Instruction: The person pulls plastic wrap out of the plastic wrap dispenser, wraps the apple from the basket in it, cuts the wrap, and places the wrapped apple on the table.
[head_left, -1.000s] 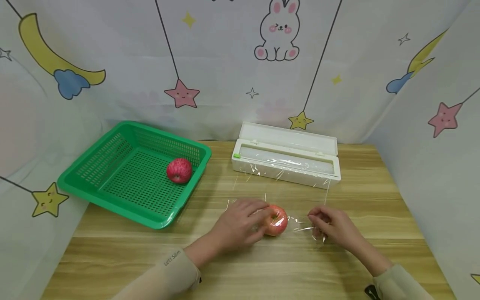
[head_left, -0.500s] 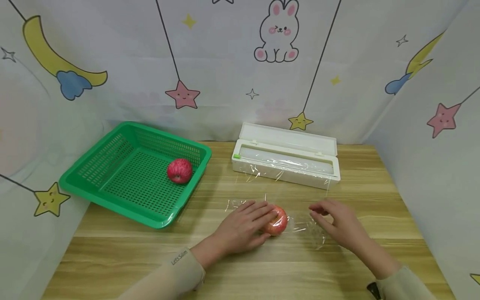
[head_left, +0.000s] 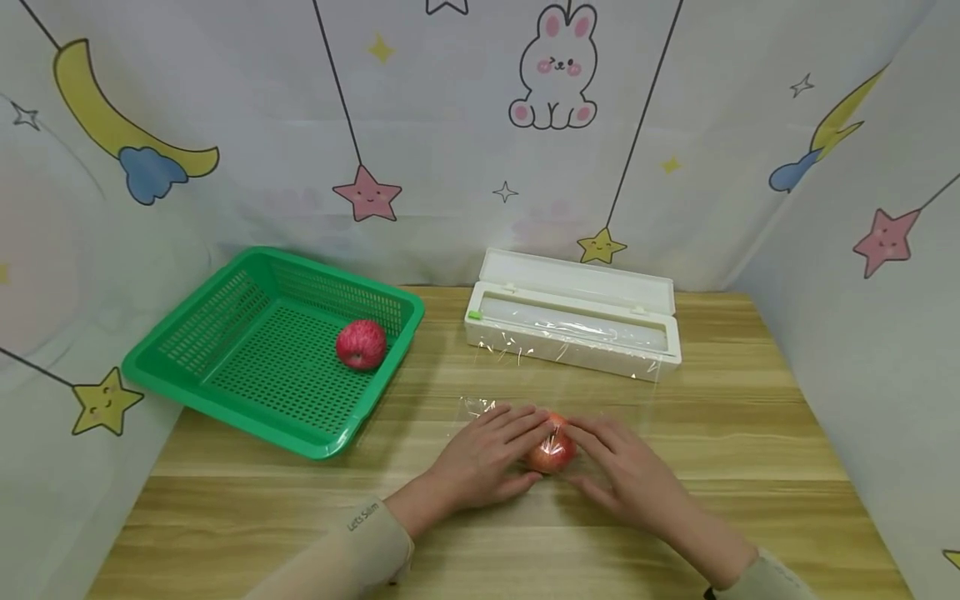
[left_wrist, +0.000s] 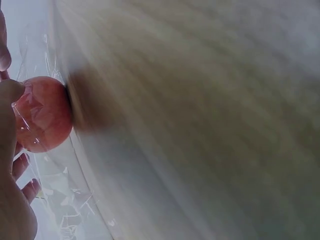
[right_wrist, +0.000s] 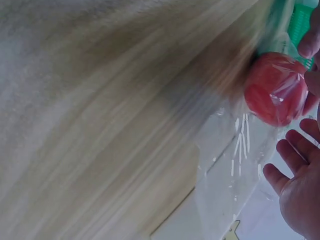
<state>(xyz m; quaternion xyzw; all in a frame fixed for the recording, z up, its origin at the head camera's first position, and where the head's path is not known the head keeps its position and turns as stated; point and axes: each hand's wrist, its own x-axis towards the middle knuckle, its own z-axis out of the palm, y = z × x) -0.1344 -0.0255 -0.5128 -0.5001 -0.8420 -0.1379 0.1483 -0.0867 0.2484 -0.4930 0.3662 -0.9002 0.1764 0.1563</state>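
A red apple (head_left: 552,455) sits on the table under clear cling film (head_left: 477,407). From the left, my left hand (head_left: 489,457) rests its extended fingers on the film-covered apple. My right hand (head_left: 628,472) is at the apple's right side, fingers reaching its top; the thumb lies low near the table. In the left wrist view the film clings with creases over the apple (left_wrist: 47,117). The right wrist view shows loose film (right_wrist: 239,145) spreading from the apple (right_wrist: 274,92). Fingers partly hide the apple.
Behind the hands, a white cling film box (head_left: 573,350) stands with its lid up and the roll (head_left: 577,323) inside. A green basket (head_left: 330,446) at the left holds another red apple (head_left: 362,345). A printed curtain (head_left: 450,125) encloses the back and sides.
My right hand has let go of the film's right part and moved left to the apple. The left hand has spread flatter over the apple and stayed there.
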